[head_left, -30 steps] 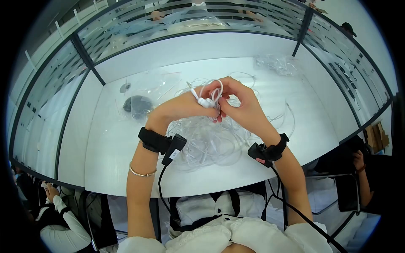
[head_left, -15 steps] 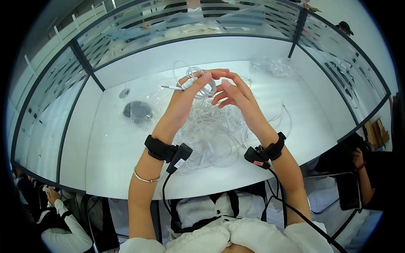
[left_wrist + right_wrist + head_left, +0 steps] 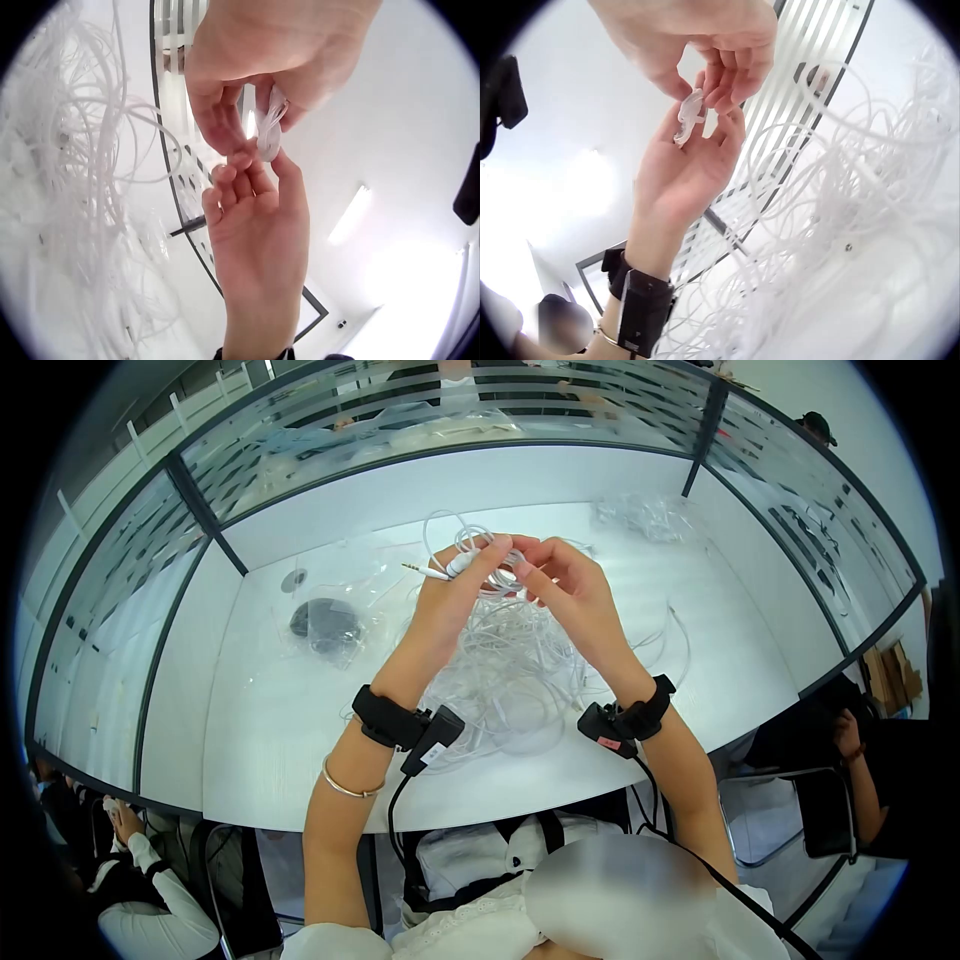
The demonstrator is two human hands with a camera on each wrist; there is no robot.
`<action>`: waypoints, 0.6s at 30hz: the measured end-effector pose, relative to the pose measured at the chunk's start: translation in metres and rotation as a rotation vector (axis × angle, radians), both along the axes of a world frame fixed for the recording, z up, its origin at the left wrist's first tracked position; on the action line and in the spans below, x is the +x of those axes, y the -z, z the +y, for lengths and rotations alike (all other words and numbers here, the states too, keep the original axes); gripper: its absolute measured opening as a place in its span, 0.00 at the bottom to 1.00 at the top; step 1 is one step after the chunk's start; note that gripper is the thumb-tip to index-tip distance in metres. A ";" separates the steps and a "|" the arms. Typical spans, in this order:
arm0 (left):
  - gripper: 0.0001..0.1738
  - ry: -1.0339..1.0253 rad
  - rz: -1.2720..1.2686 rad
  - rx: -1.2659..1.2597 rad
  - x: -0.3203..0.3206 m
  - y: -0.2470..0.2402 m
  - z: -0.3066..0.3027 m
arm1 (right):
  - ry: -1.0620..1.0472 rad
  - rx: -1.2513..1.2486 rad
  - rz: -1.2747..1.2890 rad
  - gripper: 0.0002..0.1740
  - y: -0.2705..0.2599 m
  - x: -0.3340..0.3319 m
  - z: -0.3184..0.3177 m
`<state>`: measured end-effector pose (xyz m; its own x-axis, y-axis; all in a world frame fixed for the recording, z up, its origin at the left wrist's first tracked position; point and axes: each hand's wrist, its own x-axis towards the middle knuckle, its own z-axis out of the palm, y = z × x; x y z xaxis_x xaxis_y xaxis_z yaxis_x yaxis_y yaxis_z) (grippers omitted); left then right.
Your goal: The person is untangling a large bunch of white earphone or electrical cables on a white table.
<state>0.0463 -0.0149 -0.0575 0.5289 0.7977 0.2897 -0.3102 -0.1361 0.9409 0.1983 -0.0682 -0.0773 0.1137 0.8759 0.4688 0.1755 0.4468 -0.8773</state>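
A coiled white earphone cable (image 3: 468, 539) is held up over the desk, its jack plug (image 3: 424, 570) pointing out to the left. My left hand (image 3: 452, 605) grips the coil between thumb and fingers. From the other side, my right hand (image 3: 582, 598) pinches the coil's right edge with its thumb and fingertips. Both wrist views show the bundle (image 3: 270, 131) between the two hands, partly covered by fingers. Below them, a tangled heap of white cables (image 3: 505, 660) spreads over the middle of the desk.
At the left, a dark rounded thing (image 3: 328, 622) lies in clear plastic beside a small grey disc (image 3: 294, 580). Crumpled clear bags (image 3: 645, 515) are at the back right. White partitions with glass tops (image 3: 450, 480) enclose the desk on three sides. Other people sit on both sides.
The left hand turned over, swinging the coil up and leftward, then came slightly back right. The right hand's fingers came apart from the coil half a second ago and now meet it again.
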 end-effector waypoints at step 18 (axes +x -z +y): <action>0.19 0.129 0.268 0.052 -0.024 -0.023 0.006 | -0.200 -0.130 0.239 0.14 -0.008 0.020 0.002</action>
